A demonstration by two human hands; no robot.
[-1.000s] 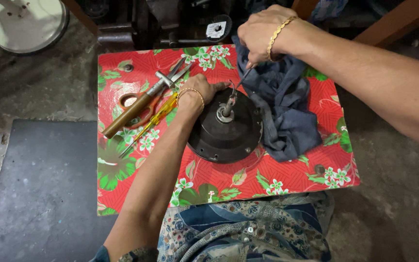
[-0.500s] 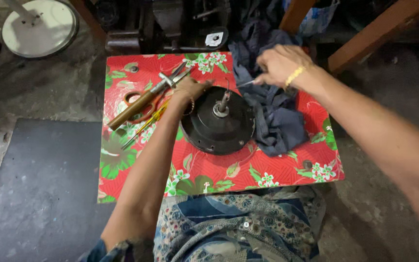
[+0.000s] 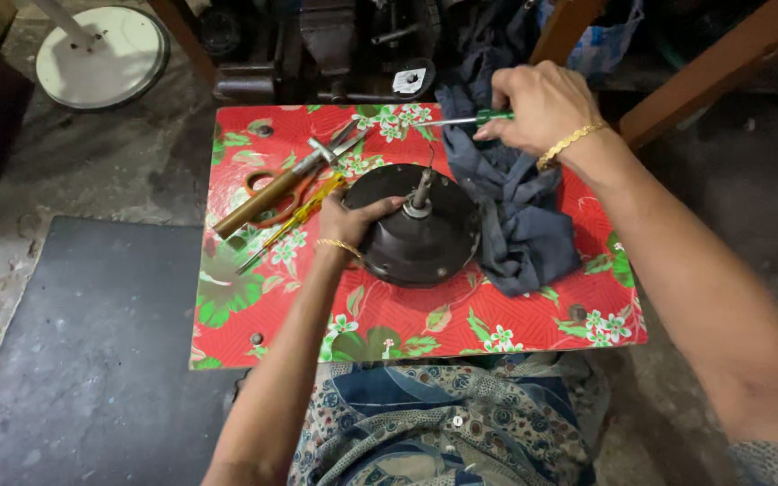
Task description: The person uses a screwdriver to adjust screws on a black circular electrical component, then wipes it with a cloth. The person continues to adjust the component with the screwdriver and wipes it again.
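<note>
Left hand (image 3: 353,225) fingers wrapped on the motor (image 3: 416,236) rim, steadying it, right hand (image 3: 538,108) fingers pinching a screwdriver (image 3: 461,120) above it, probably lining up; tip must find a screw.

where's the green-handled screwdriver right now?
Head view: the screwdriver is in the right hand, above the table's far edge, over the dark cloth, just beyond the round motor.
</note>
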